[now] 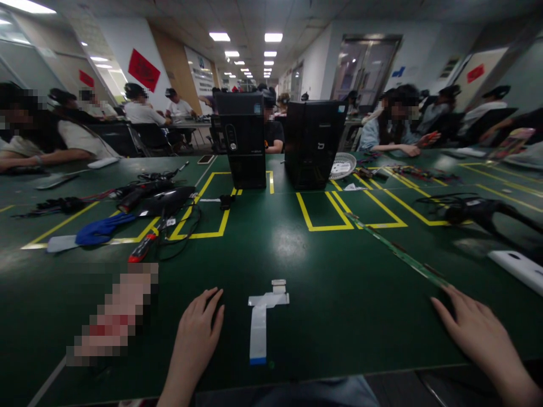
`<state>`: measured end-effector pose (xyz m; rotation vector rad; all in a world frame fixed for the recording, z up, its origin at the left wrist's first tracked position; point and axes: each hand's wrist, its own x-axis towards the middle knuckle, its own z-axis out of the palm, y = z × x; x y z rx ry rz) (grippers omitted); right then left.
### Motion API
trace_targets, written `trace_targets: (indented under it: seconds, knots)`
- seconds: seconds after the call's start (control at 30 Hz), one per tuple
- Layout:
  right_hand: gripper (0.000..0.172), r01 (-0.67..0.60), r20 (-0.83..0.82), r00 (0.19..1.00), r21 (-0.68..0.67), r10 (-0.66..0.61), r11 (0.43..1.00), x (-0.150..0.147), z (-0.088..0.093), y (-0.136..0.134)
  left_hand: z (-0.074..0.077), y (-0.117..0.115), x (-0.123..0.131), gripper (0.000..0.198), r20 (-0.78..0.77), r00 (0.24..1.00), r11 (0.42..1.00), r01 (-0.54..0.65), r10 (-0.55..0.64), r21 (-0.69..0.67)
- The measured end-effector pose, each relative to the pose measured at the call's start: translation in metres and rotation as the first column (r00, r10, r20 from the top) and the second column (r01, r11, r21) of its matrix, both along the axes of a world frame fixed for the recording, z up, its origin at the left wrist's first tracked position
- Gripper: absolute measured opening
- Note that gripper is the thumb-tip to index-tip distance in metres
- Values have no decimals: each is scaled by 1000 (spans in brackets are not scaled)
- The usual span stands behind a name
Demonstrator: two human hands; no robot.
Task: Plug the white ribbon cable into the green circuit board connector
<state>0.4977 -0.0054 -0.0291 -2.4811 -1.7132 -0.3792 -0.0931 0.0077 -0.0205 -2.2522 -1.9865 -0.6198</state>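
Note:
My left hand (pixel 199 322) rests on the green tabletop with its fingers stretched out and nothing in it. Just to its right lies a folded white flat ribbon cable (pixel 258 328), with a blue end near me and a small connector (pixel 279 286) at the far end. My right hand (pixel 479 325) lies palm down, thumb apart from the fingers. Its fingertips are at the near end of a long, narrow green circuit board strip (pixel 399 253), which slants away to the left. Whether they press on the strip is hard to see.
Two black computer towers (pixel 248 141) stand ahead. At left are a blue glove (pixel 104 228), a red-and-black screwdriver (pixel 143 247) and black cables. A white basket (pixel 343 165) stands behind; a white device (pixel 517 271) lies at right. Several people sit at tables around.

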Motion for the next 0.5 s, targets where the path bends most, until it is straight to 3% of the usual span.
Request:
trace_targets:
  seconds: [0.1, 0.17, 0.27, 0.37, 0.5]
  knots:
    - [69, -48, 23, 999, 9, 48, 999, -15, 8, -8, 0, 0, 0, 46, 1, 1000, 1000, 3, -3, 2]
    - [70, -13, 55, 998, 58, 10, 998, -25, 14, -13, -1, 0, 0, 46, 1, 1000, 1000, 4, -4, 4]
    - [77, 138, 55, 988, 96, -144, 986, -39, 19, -21, -1, 0, 0, 46, -7, 1000, 1000, 8, -8, 14]
    - [89, 328, -42, 944, 27, -327, 944, -43, 18, -26, -1, 1, 0, 46, -18, 1000, 1000, 13, -12, 23]
    - [93, 348, -119, 928, -59, -352, 936, -24, 7, -25, -1, 1, 1, 46, -21, 1000, 999, 16, -15, 28]
